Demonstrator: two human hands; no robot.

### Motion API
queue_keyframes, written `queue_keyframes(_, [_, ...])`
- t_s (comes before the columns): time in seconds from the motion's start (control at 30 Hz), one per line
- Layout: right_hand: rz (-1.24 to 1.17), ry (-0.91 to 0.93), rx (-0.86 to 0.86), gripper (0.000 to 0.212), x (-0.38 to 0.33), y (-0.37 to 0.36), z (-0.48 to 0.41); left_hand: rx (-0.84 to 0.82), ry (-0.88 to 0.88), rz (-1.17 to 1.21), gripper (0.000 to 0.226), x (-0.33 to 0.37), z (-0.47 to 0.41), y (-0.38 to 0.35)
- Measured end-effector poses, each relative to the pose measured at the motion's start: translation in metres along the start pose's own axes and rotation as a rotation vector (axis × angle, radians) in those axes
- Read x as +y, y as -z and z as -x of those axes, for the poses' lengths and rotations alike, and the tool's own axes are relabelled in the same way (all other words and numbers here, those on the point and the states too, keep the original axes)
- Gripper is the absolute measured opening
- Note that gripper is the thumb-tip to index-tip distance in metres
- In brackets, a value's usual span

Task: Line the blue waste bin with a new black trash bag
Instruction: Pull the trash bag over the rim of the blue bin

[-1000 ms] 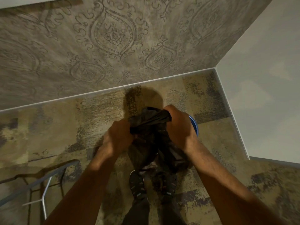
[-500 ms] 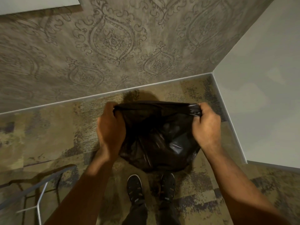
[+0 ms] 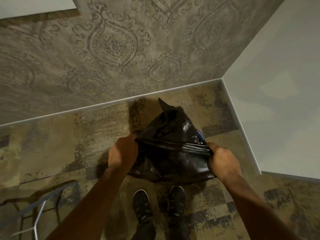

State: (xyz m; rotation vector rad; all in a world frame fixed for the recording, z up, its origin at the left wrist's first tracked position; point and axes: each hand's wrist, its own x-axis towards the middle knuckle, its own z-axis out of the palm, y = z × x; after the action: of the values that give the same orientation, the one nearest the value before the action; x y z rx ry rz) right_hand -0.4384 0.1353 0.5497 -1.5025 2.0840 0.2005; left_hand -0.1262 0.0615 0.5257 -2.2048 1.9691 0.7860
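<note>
A black trash bag (image 3: 173,135) billows over the floor in front of me, its far part puffed up to a point near the wall. My left hand (image 3: 123,153) grips the bag's near edge on the left. My right hand (image 3: 223,161) grips the same edge on the right, and the edge is pulled taut between them. Only a small sliver of the blue waste bin (image 3: 200,135) shows at the bag's right side; the bag hides the rest.
A patterned wall with a pale baseboard (image 3: 103,105) runs behind the bag, and a plain wall (image 3: 277,101) closes the corner on the right. My two dark shoes (image 3: 159,205) stand just below the bag. A metal frame (image 3: 38,210) sits at the lower left on the carpet.
My hands first spread apart from a bunched grip, stretching the bag's edge. Now they have dropped lower and the bag has puffed up and away toward the wall.
</note>
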Motion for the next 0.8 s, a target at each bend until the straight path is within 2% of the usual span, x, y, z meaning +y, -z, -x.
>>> queue_keyframes(0.13, [-0.195, -0.014, 0.138, 0.026, 0.010, -0.002, -0.001, 0.036, -0.024, 0.212, 0.026, 0.017, 0.005, -0.004])
queue_keyframes(0.3, [-0.256, -0.026, 0.248, 0.020, 0.009, 0.010, -0.011, 0.048, -0.139, 0.405, 0.021, 0.052, 0.004, 0.007])
queue_keyframes(0.33, [-0.230, -0.032, 0.281, 0.022, 0.007, 0.013, -0.009, 0.063, -0.155, 0.419, 0.021, 0.060, 0.004, 0.010])
queue_keyframes(0.4, [-0.100, -0.030, 0.414, 0.041, 0.005, 0.022, -0.004, 0.082, -0.163, 0.441, 0.024, 0.077, 0.003, 0.017])
queue_keyframes(0.43, [-0.112, 0.026, 0.520, 0.049, 0.002, 0.024, 0.002, 0.082, -0.166, 0.446, 0.027, 0.085, 0.004, 0.020])
queue_keyframes(0.47, [-0.192, 0.147, 0.630, 0.047, -0.005, 0.026, 0.010, 0.081, -0.174, 0.449, 0.028, 0.092, 0.004, 0.023])
queue_keyframes(0.53, [-0.354, 0.479, 0.725, 0.024, -0.028, 0.020, 0.027, 0.077, -0.189, 0.448, 0.028, 0.107, 0.007, 0.029])
queue_keyframes(0.57, [-0.376, 0.613, 0.666, 0.016, -0.039, 0.011, 0.033, 0.068, -0.194, 0.447, 0.028, 0.114, 0.010, 0.033])
queue_keyframes(0.6, [-0.385, 0.681, 0.538, 0.016, -0.050, 0.003, 0.034, 0.054, -0.203, 0.455, 0.028, 0.119, 0.012, 0.036])
queue_keyframes(0.7, [-0.380, 0.522, 0.050, 0.030, -0.066, -0.027, 0.007, 0.003, -0.233, 0.477, 0.032, 0.131, 0.019, 0.050])
queue_keyframes(0.8, [-0.242, 0.441, -0.131, 0.062, -0.066, -0.067, -0.031, -0.008, -0.258, 0.477, 0.033, 0.142, 0.022, 0.072])
